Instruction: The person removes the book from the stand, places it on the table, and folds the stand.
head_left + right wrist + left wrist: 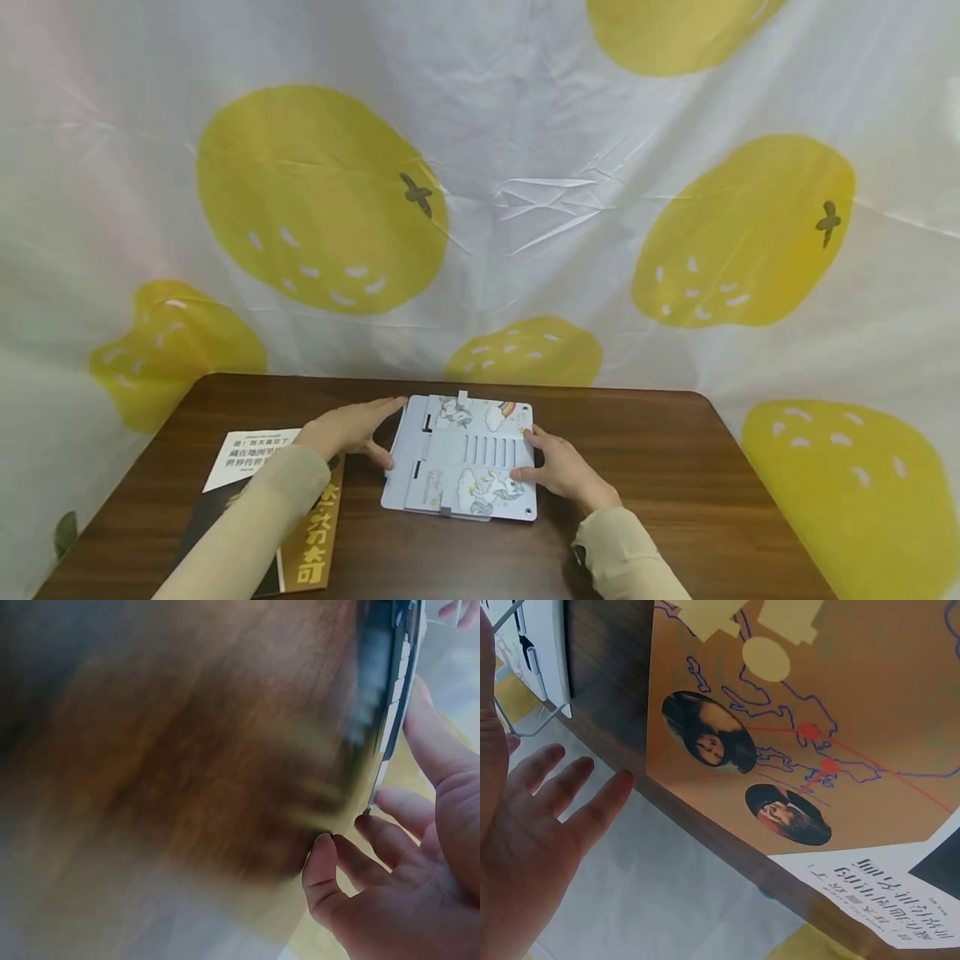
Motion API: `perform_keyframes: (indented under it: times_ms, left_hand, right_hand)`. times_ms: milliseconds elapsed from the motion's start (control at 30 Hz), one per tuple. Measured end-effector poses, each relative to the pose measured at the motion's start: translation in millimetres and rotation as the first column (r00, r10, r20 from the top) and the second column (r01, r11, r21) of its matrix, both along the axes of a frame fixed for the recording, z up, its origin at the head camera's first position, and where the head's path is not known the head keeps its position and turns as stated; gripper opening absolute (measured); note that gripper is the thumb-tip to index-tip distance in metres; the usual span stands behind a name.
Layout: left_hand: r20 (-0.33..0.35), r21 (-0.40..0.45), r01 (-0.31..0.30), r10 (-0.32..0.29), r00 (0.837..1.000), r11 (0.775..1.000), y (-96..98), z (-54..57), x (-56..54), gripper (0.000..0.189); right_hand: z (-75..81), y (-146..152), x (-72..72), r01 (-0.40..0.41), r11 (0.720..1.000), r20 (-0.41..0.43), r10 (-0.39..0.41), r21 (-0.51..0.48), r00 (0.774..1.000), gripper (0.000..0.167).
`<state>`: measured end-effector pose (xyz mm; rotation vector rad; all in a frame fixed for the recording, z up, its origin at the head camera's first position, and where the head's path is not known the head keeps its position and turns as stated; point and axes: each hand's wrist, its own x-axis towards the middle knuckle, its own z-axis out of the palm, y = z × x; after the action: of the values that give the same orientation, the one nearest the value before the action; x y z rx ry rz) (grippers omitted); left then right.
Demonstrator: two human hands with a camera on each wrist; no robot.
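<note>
A flat white book stand (450,454) with unicorn and rainbow prints and a row of slots lies in front of me. My right hand (562,471) grips its right edge, thumb on top and fingers beneath; in the right wrist view the stand appears edge-on beside the thumb (431,739). At the stand's left edge, my left hand (351,429) has its thumb and fingers spread apart. The left wrist view shows those fingers (570,780) loosely extended near a thin wire bracket (544,724) that sticks out from the stand.
A book (318,533) with a gold-brown, black and white cover lies at the left, partly hidden under my left forearm. The dark wooden table (690,500) ends at the back against a white curtain (517,275) printed with yellow fruit.
</note>
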<state>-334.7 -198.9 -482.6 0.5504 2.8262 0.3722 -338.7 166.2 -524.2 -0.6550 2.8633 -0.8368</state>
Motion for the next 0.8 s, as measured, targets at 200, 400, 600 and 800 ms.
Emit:
perform_keyframes:
  times_ms: [200, 400, 600, 800]
  left_hand:
    - [0.007, -0.012, -0.01, 0.01, 1.0, 1.0, 1.7, 0.4, 0.2, 0.113]
    - [0.037, 0.011, -0.031, 0.031, 0.999, 0.999, 4.5, 2.2, 3.3, 0.114]
    - [0.01, 0.01, -0.024, 0.024, 1.0, 1.0, 6.6, 4.1, 5.0, 0.112]
    - [-0.02, 0.002, 0.02, -0.02, 1.0, 1.0, 13.1, 6.0, 3.7, 0.111]
  right_hand:
    - [-2.0, 1, 0.1, -0.007, 1.0, -0.003, 0.007, -0.008, 1.0, 0.079]
    - [-1.6, 1, -1.6, -0.03, 0.999, -0.019, 0.03, 0.01, 0.999, 0.078]
    - [-0.7, 0, -2.9, -0.049, 0.998, -0.037, 0.05, 0.031, 0.998, 0.079]
    - [-1.4, 3, 1.9, -0.028, 1.0, -0.022, 0.029, 0.008, 0.999, 0.079]
